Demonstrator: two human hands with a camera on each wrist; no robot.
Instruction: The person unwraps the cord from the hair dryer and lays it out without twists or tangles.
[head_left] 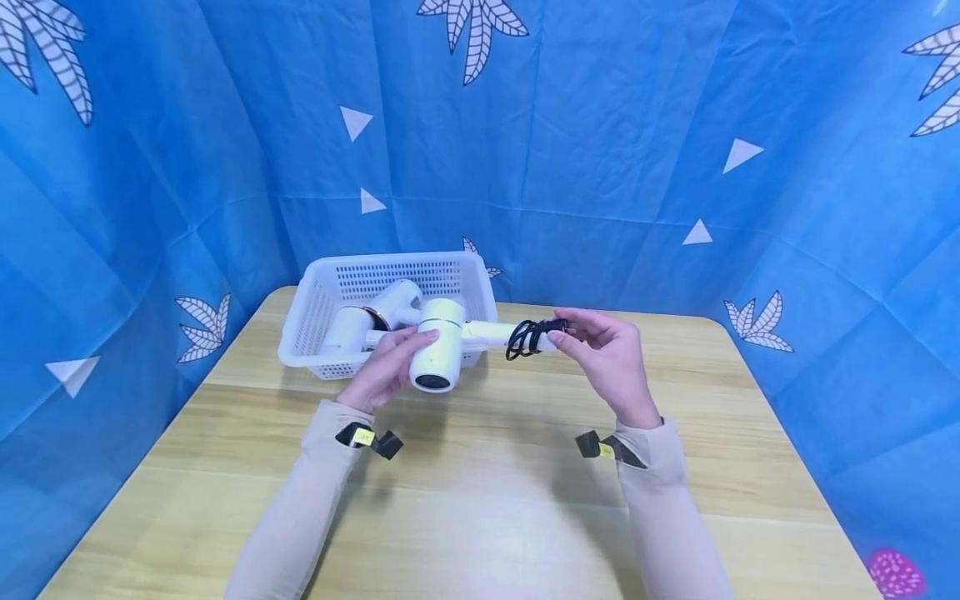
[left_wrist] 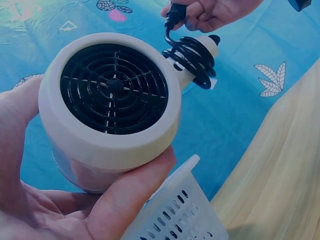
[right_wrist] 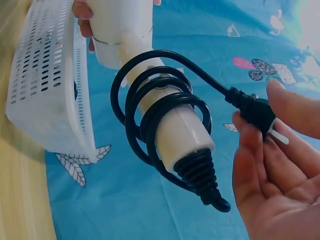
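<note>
A white hair dryer (head_left: 437, 358) is held level above the table, in front of the basket. My left hand (head_left: 385, 369) grips its barrel; the left wrist view shows the black grille (left_wrist: 115, 90) between thumb and fingers. Around the handle (right_wrist: 182, 130) runs a black cord (right_wrist: 172, 107) in several loose coils. My right hand (head_left: 611, 358) pinches the cord's plug (right_wrist: 257, 114) between thumb and fingers, and one metal prong shows in the right wrist view. The coils stay round the handle, near its end.
Behind the left hand, a white perforated basket (head_left: 300, 333) stands on the wooden table (head_left: 480, 517). More white hair dryers (head_left: 348, 329) lie inside it, partly hidden. A blue patterned curtain (head_left: 585, 167) hangs around the table's back and sides.
</note>
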